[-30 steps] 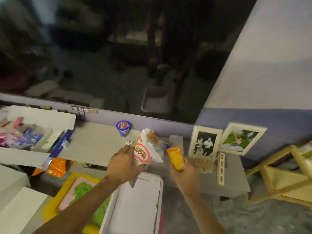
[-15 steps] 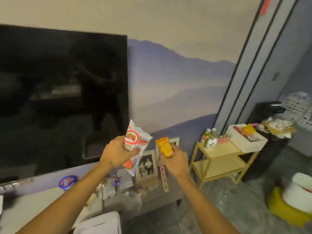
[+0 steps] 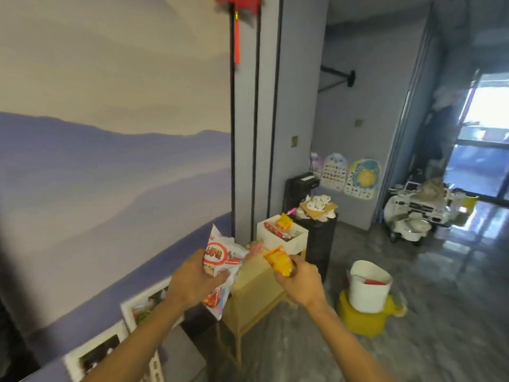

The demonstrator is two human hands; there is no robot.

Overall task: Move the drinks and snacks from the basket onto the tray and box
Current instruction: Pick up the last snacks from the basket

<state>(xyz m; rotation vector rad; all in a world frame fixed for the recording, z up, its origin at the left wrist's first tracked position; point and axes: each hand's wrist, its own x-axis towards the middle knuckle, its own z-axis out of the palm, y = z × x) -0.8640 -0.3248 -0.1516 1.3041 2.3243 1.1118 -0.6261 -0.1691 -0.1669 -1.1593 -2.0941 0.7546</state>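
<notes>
Above the pale wooden shelf unit [image 3: 256, 282], the left hand [image 3: 190, 282] has its grip pinching a white-and-red crinkly snack bag [image 3: 220, 260]; just beside, the right hand [image 3: 301, 279] clasps a small orange foil packet [image 3: 279, 260], short of the white open box [image 3: 292, 241].

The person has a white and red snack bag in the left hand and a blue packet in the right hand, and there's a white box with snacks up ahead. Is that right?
Almost. The head view shows the packet in the right hand is orange-yellow, not blue. The rest holds: the left hand holds the white and red snack bag, and a white box with snacks stands ahead.
</notes>
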